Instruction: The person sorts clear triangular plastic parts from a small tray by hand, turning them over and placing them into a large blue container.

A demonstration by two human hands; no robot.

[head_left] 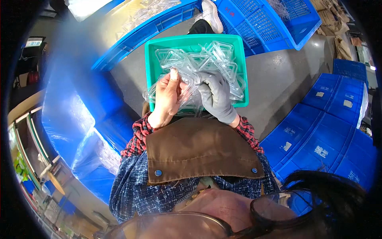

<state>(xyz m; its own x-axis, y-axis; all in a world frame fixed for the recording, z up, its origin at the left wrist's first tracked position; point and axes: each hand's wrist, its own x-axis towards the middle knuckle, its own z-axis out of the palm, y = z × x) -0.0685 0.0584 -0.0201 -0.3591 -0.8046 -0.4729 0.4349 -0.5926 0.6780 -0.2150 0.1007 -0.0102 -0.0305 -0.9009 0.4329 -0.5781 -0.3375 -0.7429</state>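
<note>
A green plastic bin (149, 57) sits in front of me, heaped with clear plastic pieces (222, 59) that look like thin rectangular frames or shallow cases. Over the near part of the heap my bare left hand (167, 93) is closed, its thumb up, on a clear plastic piece (186, 81). My right hand (217, 95), in a grey knit glove, meets it from the other side with curled fingers on the same clear piece. The piece's outline blends into the ones beneath, so its exact shape is hard to make out.
Beyond the bin at upper left is a blue crate (147, 30) with more clear pieces; at upper right stands a slatted blue crate (254, 24). Stacked blue boxes (314, 131) line the right, and plastic-wrapped blue stacks (67, 115) the left. A shoe (211, 16) shows past the bin.
</note>
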